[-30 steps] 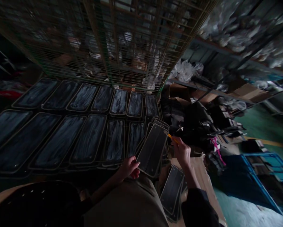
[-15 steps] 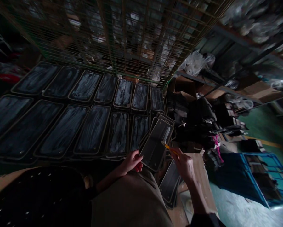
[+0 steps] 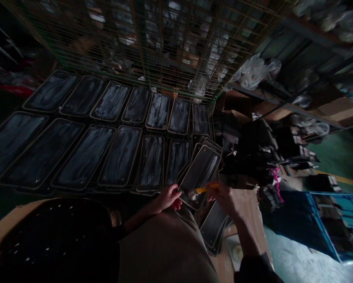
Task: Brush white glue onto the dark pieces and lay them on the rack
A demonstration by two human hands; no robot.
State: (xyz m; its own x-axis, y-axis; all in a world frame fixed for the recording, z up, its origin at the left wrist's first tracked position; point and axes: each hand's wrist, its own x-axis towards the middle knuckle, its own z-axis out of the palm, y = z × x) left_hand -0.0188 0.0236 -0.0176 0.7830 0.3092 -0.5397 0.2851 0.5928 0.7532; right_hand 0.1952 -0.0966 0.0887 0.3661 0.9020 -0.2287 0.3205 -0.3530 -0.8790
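Green floor [image 3: 347, 157] (dimly lit).

"What colour is the brush handle [image 3: 210, 188]?"
"Yellow-orange. The panel under it [image 3: 195, 167] is dark grey, streaked whitish."
"And the laid-out panels [image 3: 120, 157]?"
"Near-black with bluish-white streaks and tan edges."
"Brighter colours?"
"A pink strip [image 3: 276, 182], a blue rack [image 3: 294, 214]."

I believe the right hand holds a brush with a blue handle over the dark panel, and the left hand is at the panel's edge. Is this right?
Not the colour: the head view shows a yellow brush handle. The right hand holds it over the panel, with the left hand at the edge.
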